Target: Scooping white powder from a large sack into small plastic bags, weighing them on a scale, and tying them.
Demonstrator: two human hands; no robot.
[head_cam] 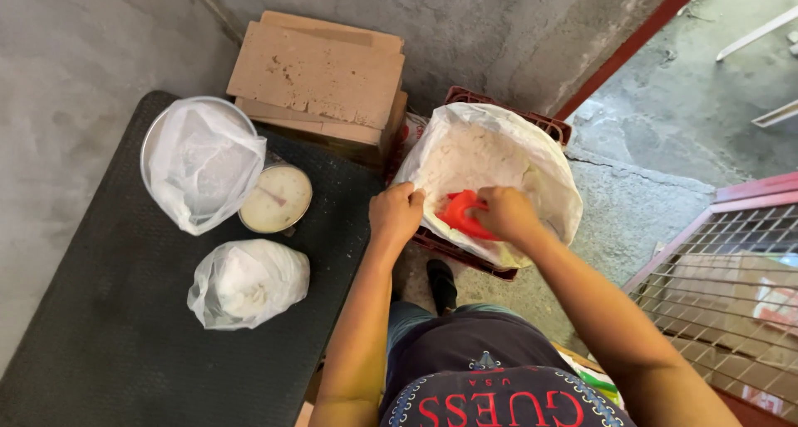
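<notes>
**Head view: both hands at the mouth of the white sack**

Head view shows the right hand (505, 213) closed around a red scoop (462, 215), which lies just to its left, long axis running across toward the left hand (396, 213). The left hand pinches the near rim of the sack (549, 174), fingers curled shut. Scoop sits inside the sack's opening, above the pale powder, between both hands.
</notes>
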